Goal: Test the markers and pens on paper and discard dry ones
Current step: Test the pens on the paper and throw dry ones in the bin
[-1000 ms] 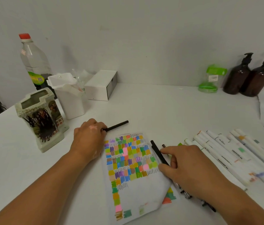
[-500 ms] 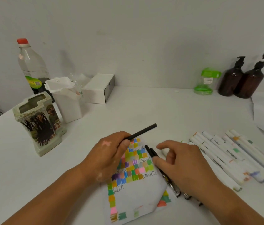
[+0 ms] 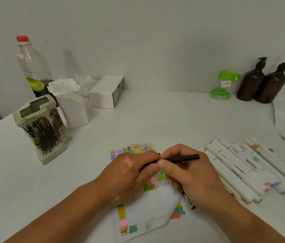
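A pen (image 3: 182,158) was held above the paper (image 3: 148,211), gripped at one end by the curled left hand (image 3: 129,174) and pinched between thumb and fingers of the right hand (image 3: 190,176). The swatch-covered paper was laid on the table (image 3: 155,120) beneath both hands. Markers (image 3: 240,169) were ranged just right of the right hand.

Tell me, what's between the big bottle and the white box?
A white tub and some crumpled clear plastic sit there, in the head view.

hands (image 3: 129,174) (image 3: 192,176) 2 | held pen (image 3: 182,158) 1 | pump bottles (image 3: 250,83) (image 3: 272,86) 2 | white box (image 3: 105,92) 1
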